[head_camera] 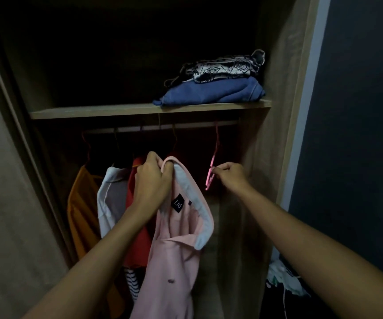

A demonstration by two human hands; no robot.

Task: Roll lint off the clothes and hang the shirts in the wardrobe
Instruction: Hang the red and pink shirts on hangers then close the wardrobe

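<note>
gripping the pink shirt point(174, 245) by its collar w/ my left hand point(152, 178), fist closed, shirt hanging straight down below it. just to the right, my right hand point(229, 174) pinches the pink hanger point(211, 170), which hangs edge-on from the rail point(162, 128). hanger's nearer the right hand; i reckon it has to turn toward the collar.

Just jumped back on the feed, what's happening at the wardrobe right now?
The person's left hand grips a pink shirt by its collar, holding it up in front of the wardrobe. The right hand pinches an empty pink hanger that hangs on the rail. The shirt is not on the hanger yet. Other shirts hang to the left.
</note>
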